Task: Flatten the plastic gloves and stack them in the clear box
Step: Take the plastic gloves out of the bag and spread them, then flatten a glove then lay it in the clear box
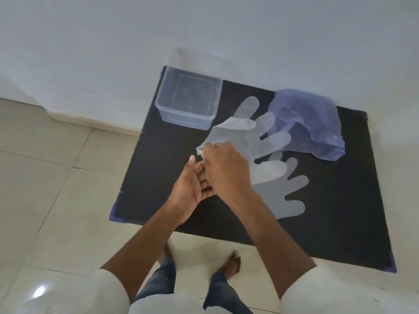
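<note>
A clear plastic glove [247, 130] is lifted above the black mat [317, 211], its fingers pointing up and right. My right hand [226, 168] pinches its cuff edge, and my left hand [192, 184] meets it there from below with fingers curled at the same edge. A second clear glove [278, 189] lies flat on the mat just right of my hands, fingers spread to the right. The clear box [163, 109] stands at the mat's far left corner and looks empty.
A crumpled blue-purple plastic bag [313, 123] sits at the far right of the mat, behind the glove fingers. The mat lies on a pale tiled floor [56, 177] against a white wall. My bare feet [231, 264] stand at the mat's near edge.
</note>
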